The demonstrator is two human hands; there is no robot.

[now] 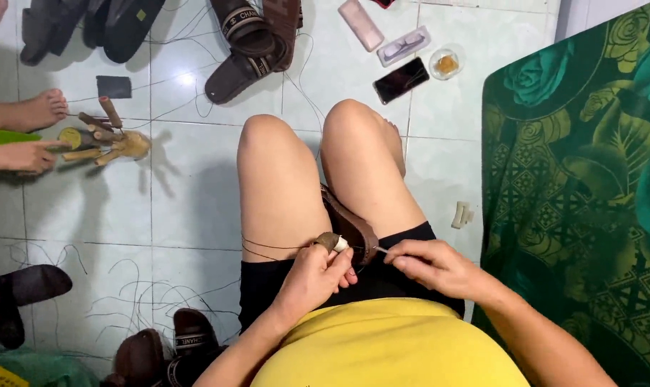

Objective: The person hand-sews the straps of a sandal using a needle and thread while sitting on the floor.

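Pale tiled floor [196, 201], left hand [312, 276] gripping awl [332, 241], right hand [429, 265] pinching thread [274, 247], brown sandal [350, 226]

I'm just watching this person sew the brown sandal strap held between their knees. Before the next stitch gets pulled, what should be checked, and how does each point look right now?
1. Sandal strap gripped between the thighs: ok, it sits wedged there.
2. Left hand holding the wooden-handled awl at the strap: ok.
3. Right hand pinching the needle beside the strap: ok.
4. Thread free to run: cannot tell; it lies across the left thigh, its far end unclear.
5. Awl tip clear of the skin: cannot tell, the tip is hidden.
6. Another person's hand on the left is well apart: ok.
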